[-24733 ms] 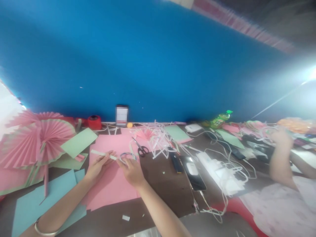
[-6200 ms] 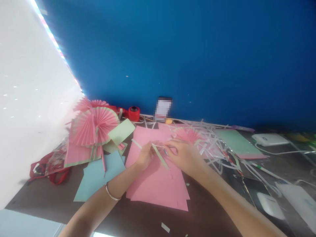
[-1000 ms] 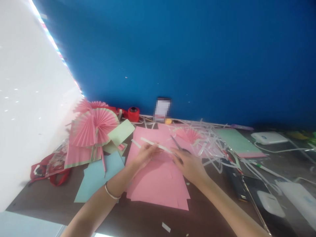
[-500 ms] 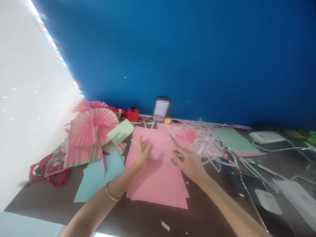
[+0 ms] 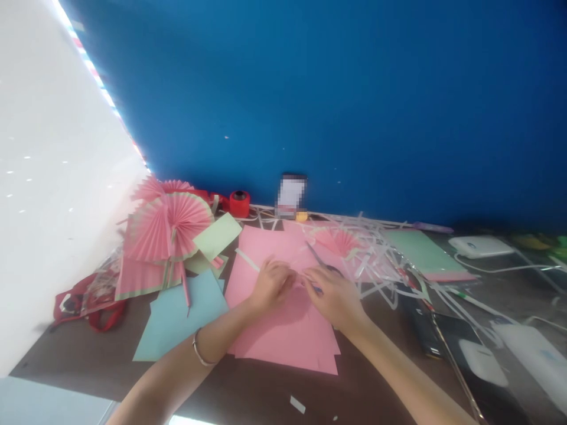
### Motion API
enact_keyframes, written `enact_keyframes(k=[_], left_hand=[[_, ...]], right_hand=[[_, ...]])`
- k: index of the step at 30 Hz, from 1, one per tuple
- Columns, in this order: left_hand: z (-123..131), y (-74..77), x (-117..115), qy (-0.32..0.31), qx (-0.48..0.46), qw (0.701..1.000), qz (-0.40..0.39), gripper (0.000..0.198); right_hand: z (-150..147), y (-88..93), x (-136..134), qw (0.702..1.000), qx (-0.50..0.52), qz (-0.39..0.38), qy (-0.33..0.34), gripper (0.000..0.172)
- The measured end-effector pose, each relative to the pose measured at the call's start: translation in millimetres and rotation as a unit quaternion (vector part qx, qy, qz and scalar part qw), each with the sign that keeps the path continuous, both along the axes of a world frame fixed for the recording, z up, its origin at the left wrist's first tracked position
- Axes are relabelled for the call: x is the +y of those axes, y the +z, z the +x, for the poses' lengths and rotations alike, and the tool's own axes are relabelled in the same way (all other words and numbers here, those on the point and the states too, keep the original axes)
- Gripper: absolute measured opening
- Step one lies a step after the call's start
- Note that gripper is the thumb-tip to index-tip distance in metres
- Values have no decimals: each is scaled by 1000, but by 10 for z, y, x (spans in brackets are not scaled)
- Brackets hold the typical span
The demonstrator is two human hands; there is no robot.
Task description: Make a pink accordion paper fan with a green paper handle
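Yours: left hand (image 5: 273, 287) and right hand (image 5: 333, 295), fingers curled, closure and any hold indiscernible; pink sheets (image 5: 283, 339) beneath them; one pale strip (image 5: 247, 260) beside the left fingers; scissors (image 5: 315, 254) just beyond the right, which pushing forward could knock askew.

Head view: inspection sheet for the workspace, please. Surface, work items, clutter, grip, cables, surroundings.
Surface: dark brown tabletop
Work items: pink paper sheets, pale paper strip lying on them, scissors
Clutter: pleated pink fans, blue paper, tangled white strips
Grip: left hand and right hand close together over the pink paper sheets; anything held is unclear
Cables: white cord at right, near a white device
Surroundings: blue wall behind, white wall at left
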State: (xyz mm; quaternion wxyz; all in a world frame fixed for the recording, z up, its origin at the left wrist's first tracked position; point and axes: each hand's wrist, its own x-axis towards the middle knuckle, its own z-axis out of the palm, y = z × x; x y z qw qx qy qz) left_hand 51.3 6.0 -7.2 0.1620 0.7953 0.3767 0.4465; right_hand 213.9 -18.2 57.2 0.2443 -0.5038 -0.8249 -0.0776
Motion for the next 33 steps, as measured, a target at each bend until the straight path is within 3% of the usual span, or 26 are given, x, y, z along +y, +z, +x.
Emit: enact_keyframes(k=[6,13,17,19,22,24,26,29,33], left_hand=[[-3,56,-13,-7,-9,999,-33,13],[-9,50,-7,-31,-12,998,-47,14],[-37,139,-15,-92,-103,979,-151,17],[-39,189,-22,-142,-170,941,-257,22],[-26,239,-28,-179,-287,860,-381,25],[-19,249,-23,-170,-371,809,-422,26],[-18,246,-8,-145,-441,759,-456,27],[-16,228,33,-113,-509,698,-490,26],[-4,181,91,-103,-545,667,-498,25]], right_hand=[[-8,-13,17,998,13,-65,16,18],[-19,18,22,997,11,-58,41,16],[-54,59,-24,997,-29,-17,69,19],[-75,39,-61,996,-49,29,73,17],[-64,-22,-99,990,-32,122,60,15],[-11,-41,-100,982,40,184,19,14],[71,-19,-83,962,156,215,-65,10],[192,45,-52,924,297,162,-175,9],[272,19,-27,917,357,46,-169,19]])
